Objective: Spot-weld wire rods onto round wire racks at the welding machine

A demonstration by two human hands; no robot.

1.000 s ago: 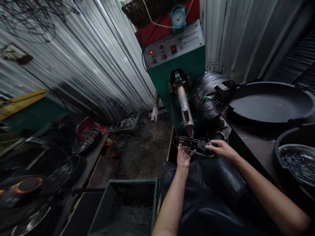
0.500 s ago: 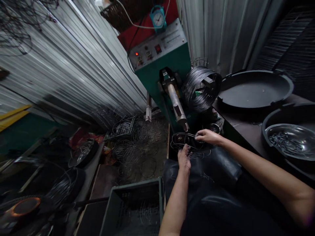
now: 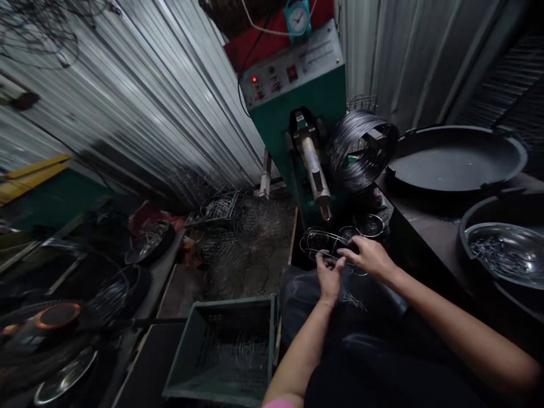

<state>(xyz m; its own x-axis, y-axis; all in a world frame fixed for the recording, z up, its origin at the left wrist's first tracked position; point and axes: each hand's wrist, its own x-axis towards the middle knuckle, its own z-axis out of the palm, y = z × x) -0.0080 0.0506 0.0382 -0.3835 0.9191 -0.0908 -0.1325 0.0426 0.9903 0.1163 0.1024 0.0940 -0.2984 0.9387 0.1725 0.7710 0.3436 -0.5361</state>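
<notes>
A thin wire frame with rounded loops (image 3: 315, 231) is held low in front of the green machine, above my lap. My left hand (image 3: 330, 277) grips its near side with thumb and fingers. On the right, my right hand (image 3: 370, 256) pinches the same frame, with its fingertips close to those of the left. Just beyond the frame, the machine's metal rod (image 3: 315, 173) points down toward it, apart from it. Several short wire pieces (image 3: 353, 300) lie on the dark apron (image 3: 301, 300) over my lap. Fingers hide part of the frame.
The green machine (image 3: 272, 127) carries a red light and switches. Beside it hangs a wire coil (image 3: 357, 170). Right: a large dark pan (image 3: 459, 164) and a metal bowl (image 3: 531, 249) with small wire parts. A green crate (image 3: 178, 362) stands at lower left; wire pieces litter the floor (image 3: 263, 243).
My right hand has come closer to my left along the wire frame, its fingers now bent downward. The view has shifted, so the machine appears farther right and slightly higher.
</notes>
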